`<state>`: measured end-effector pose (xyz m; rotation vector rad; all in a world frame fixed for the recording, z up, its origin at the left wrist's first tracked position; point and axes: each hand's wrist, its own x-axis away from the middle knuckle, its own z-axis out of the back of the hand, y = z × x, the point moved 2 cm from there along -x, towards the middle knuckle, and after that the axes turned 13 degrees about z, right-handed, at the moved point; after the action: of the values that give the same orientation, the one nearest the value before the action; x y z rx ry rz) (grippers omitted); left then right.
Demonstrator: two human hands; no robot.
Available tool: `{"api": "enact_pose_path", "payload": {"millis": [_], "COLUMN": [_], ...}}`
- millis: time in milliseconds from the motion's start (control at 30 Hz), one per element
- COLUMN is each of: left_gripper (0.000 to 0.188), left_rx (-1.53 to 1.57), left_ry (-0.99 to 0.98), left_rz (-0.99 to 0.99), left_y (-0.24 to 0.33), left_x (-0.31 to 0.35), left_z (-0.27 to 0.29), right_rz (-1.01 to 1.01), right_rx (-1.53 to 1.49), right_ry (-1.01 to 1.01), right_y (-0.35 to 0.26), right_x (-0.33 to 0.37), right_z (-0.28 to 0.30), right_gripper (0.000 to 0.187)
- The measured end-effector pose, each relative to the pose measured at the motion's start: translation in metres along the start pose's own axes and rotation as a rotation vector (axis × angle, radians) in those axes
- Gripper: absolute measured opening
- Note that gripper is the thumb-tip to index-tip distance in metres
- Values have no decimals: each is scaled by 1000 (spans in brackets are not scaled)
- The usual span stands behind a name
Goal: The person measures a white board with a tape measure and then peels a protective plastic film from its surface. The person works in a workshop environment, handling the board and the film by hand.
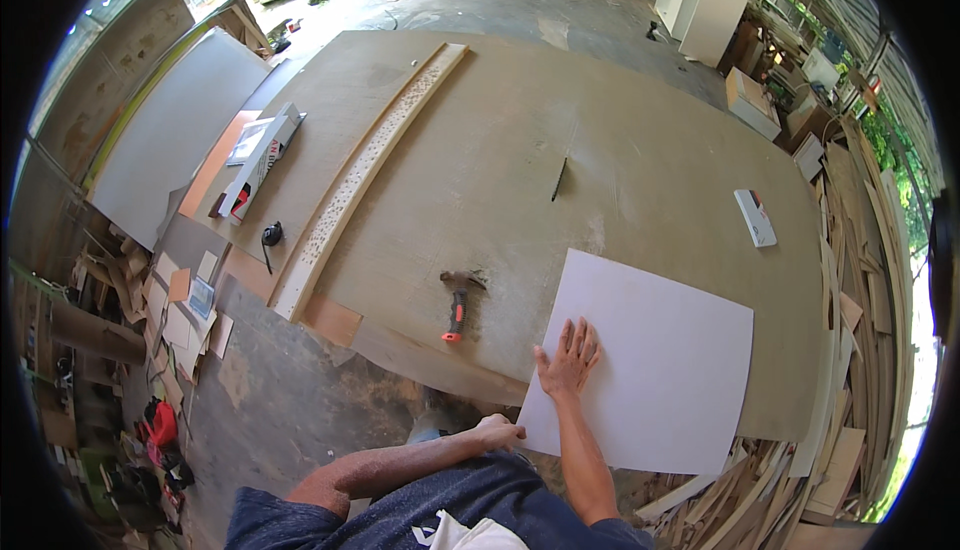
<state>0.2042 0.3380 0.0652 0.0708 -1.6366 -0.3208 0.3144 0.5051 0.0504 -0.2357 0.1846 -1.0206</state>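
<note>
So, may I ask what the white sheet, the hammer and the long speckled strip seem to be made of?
White sheet: possibly laminated board, given its smooth, plain surface and crisp edges.
Hammer: probably steel head, dark; grip likely rubber or plastic, black with red-orange.
Long speckled strip: probably wood, judging by pale tan edges; finish unclear.

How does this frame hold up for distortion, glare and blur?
Head view: fisheye curvature bows the white panel's edges, with black around the rim; head view: daylight burns out patches at upper left and far right; head view: the right hand and hammer show no obvious motion blur.
</note>
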Motion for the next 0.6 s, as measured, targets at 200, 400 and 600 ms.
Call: {"api": "enact_pose_path", "payload": {"millis": [200, 400, 600], "left_gripper": [35, 48, 107], "left_rx": [251, 367, 89], "left_ry": [-35, 740, 1280], "left_rz": [-369, -549, -227], "left_y": [19, -19, -82], "left_x": [28, 68, 104], "left_z": [79, 275, 458], "right_rz": [-20, -196, -111], "right_rx": [-6, -61, -260], "right_ry": [81, 203, 317], "right_y": [-8, -43, -135], "right_x": [-4, -19, -30], "right_z": [1, -19, -48], "right_gripper": [83, 72, 70]}}
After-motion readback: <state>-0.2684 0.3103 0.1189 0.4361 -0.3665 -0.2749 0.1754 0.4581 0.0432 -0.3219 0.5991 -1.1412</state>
